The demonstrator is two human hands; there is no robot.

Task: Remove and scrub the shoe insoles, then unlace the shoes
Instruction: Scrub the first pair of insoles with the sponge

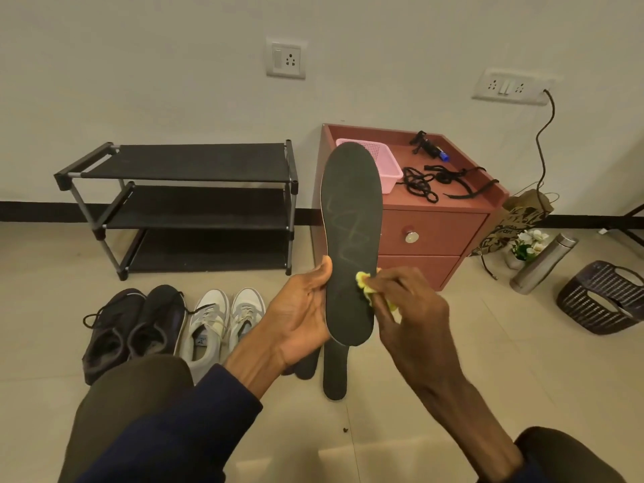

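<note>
My left hand (302,308) grips a long black insole (352,217) by its lower left edge and holds it upright in front of me. Faint wet zigzag streaks show on its middle. My right hand (409,308) pinches a small yellow cloth (364,281) against the insole's lower right side. More dark insoles (335,374) lie on the floor below my hands. A black pair of shoes (134,325) and a white pair (223,320) stand side by side on the floor at the left, both laced.
A black three-tier shoe rack (188,203) stands against the wall. A red-brown nightstand (432,231) carries a pink basket (385,165) and loose black laces (439,183). A steel bottle (542,263), a flower pot and a dark woven basket (604,298) sit at the right.
</note>
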